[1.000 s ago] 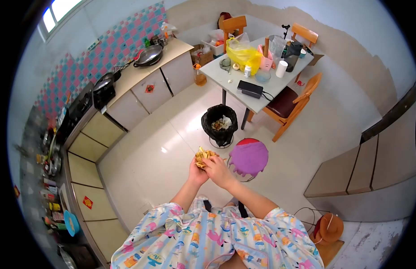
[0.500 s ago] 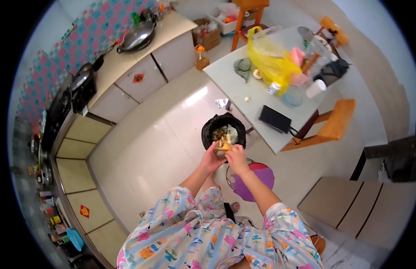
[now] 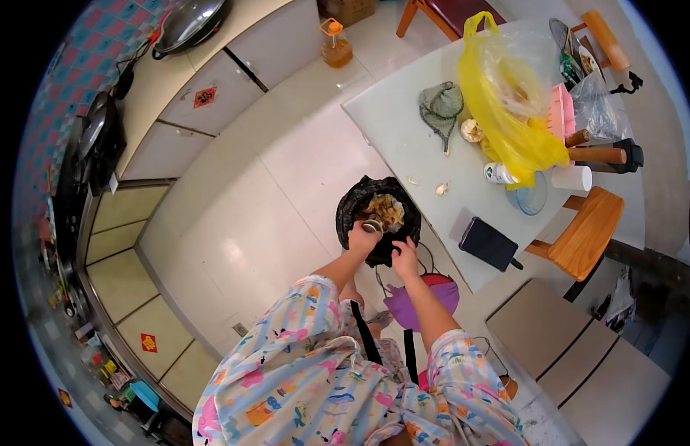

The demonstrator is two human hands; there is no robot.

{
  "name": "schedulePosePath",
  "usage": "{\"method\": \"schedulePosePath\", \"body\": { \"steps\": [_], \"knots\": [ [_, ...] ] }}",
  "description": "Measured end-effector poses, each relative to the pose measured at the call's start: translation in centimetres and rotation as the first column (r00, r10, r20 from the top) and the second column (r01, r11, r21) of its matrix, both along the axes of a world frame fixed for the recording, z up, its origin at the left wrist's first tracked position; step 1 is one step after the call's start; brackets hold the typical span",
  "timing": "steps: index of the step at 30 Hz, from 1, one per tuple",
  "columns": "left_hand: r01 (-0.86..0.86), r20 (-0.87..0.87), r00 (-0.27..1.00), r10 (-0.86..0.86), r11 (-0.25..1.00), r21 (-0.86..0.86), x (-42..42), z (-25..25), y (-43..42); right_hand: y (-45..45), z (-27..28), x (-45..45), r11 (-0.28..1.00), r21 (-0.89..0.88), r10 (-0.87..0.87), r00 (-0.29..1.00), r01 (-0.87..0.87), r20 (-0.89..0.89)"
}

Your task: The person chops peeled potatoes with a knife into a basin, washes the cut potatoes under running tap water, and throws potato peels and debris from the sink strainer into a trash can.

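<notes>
My left hand (image 3: 363, 238) is closed around a small cup (image 3: 372, 225) with a round, shiny rim, held over the near side of the trash bin. The bin (image 3: 346, 204) is lined with a black bag and stands on the floor beside the table. Brownish and yellowish scraps (image 3: 385, 212) with some pale, crumpled material lie inside it. Over the bin's right near edge, my right hand (image 3: 406, 257) has its fingers apart and holds nothing. A purple and red round item (image 3: 426, 301) is below that hand, partly hidden by my forearm.
The table (image 3: 404, 111) to the right holds a yellow plastic bag (image 3: 501, 111), a green mesh bag (image 3: 441, 105), garlic (image 3: 472, 131), a white can (image 3: 499, 173) and a black phone (image 3: 489, 243). Cabinets (image 3: 125, 286) line the left. An orange-capped jug (image 3: 336, 46) stands on the floor.
The yellowish scraps that were between both hands are now in the bin. My right hand has moved away from my left and opened. The view has shifted closer to the bin and table.
</notes>
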State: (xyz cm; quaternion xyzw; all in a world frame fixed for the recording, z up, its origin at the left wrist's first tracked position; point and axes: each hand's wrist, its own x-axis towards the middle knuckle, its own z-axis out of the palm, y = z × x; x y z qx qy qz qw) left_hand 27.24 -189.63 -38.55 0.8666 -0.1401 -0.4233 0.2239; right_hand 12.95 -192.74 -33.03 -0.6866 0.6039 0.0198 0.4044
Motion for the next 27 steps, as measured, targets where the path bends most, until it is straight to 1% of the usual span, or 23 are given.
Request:
{"method": "schedulePosePath", "body": {
  "steps": [1,2,3,4,5,6,7,8,9,10,11,12,15,16,19,20,21,22,23,24,25,26,27],
  "knots": [
    [-0.126,-0.119,0.985,0.127,0.992,0.015,0.2,0.9,-0.7,0.3,-0.6,-0.4,0.999,-0.027,-0.043,0.999,0.043,0.006],
    [-0.250,-0.231,0.939,0.253,0.967,0.044,0.5,1.9,-1.5,0.5,-1.2,-0.8,0.997,-0.022,-0.077,0.996,0.077,0.038],
    [-0.367,-0.335,0.865,0.374,0.926,0.086,0.6,1.8,-2.1,0.5,-1.4,-1.0,0.994,-0.017,-0.109,0.992,0.110,0.071],
    [-0.343,-0.342,0.862,0.374,0.928,0.149,0.6,1.7,-2.4,0.4,-1.5,-1.2,0.990,-0.013,-0.142,0.985,0.144,0.103],
    [-0.193,-0.198,0.960,0.200,0.980,0.052,0.6,1.2,-2.0,0.5,-1.5,-1.4,0.986,-0.006,-0.165,0.978,0.167,0.125],
    [-0.023,-0.034,0.999,0.022,0.999,-0.022,0.3,-1.3,-0.9,0.5,-0.7,-1.2,0.982,0.001,-0.187,0.971,0.189,0.146],
    [0.156,0.142,0.979,-0.145,0.985,-0.069,0.6,-1.3,-1.0,0.3,-0.5,-1.3,0.978,0.005,-0.207,0.964,0.209,0.169],
    [-0.044,-0.019,0.999,0.042,0.993,-0.111,1.2,-1.5,-1.4,0.1,-0.4,-1.2,0.978,-0.012,-0.202,0.961,0.208,0.189],
    [0.097,-0.019,0.995,-0.099,0.993,-0.074,1.7,-1.6,-1.3,0.1,-0.5,-1.3,0.978,-0.026,-0.196,0.958,0.206,0.208],
    [0.236,-0.025,0.971,-0.237,0.971,-0.035,2.3,-1.8,-0.9,0.3,-0.6,-1.5,0.978,-0.038,-0.189,0.955,0.203,0.226],
    [0.368,-0.035,0.929,-0.368,0.930,0.000,3.0,-0.7,-1.3,0.3,-0.7,-1.3,0.975,-0.015,-0.211,0.949,0.221,0.232],
    [0.294,-0.066,0.953,-0.295,0.955,-0.036,3.3,0.4,-1.7,0.2,-0.8,-1.1,0.972,0.005,-0.229,0.944,0.235,0.239],
    [0.074,-0.101,0.992,-0.079,0.996,-0.055,4.1,0.7,-2.1,0.2,-0.6,-0.7,0.968,0.042,-0.247,0.926,0.246,0.285],
    [0.029,-0.149,0.988,-0.041,0.996,-0.082,4.3,0.8,-1.8,0.1,-0.4,-0.6,0.969,0.050,-0.244,0.920,0.240,0.305],
    [-0.115,-0.292,0.954,0.063,0.979,-0.165,4.3,0.8,-0.8,-0.7,0.7,0.0,0.944,0.197,-0.297,0.943,0.266,0.152],
    [-0.171,-0.324,0.939,0.110,0.972,-0.164,4.4,0.6,-0.3,-0.8,1.2,0.0,0.990,0.040,-0.141,0.976,0.136,0.163],
    [-0.114,-0.236,0.969,0.070,0.977,-0.181,4.6,1.5,0.2,-0.8,1.7,-0.1,0.993,-0.118,0.020,0.988,-0.002,0.150],
    [-0.060,-0.144,0.989,0.032,0.979,-0.193,4.9,2.9,0.8,-0.6,2.1,-0.2,0.952,-0.271,0.179,0.977,-0.143,0.114],
    [-0.007,-0.048,0.999,-0.003,0.980,-0.198,5.2,4.2,1.4,-0.3,2.4,-0.1,0.990,-0.134,0.054,0.984,-0.030,0.173],
    [-0.145,-0.235,0.967,0.095,0.968,-0.207,5.6,4.8,2.0,-0.2,3.3,0.4,0.997,0.010,-0.077,0.974,0.076,0.213],
    [-0.278,-0.414,0.893,0.178,0.941,-0.194,6.0,5.4,2.8,0.1,4.2,0.6,0.972,0.158,-0.209,0.949,0.175,0.235],
    [-0.398,-0.578,0.779,0.242,0.903,-0.159,6.3,5.9,3.5,0.3,5.2,0.4,0.955,0.234,-0.237,0.940,0.180,0.246],
    [-0.504,-0.720,0.633,0.283,0.857,-0.106,6.4,6.7,4.1,0.1,6.7,0.3,0.943,0.303,-0.211,0.954,0.140,0.215]
  ]
}}
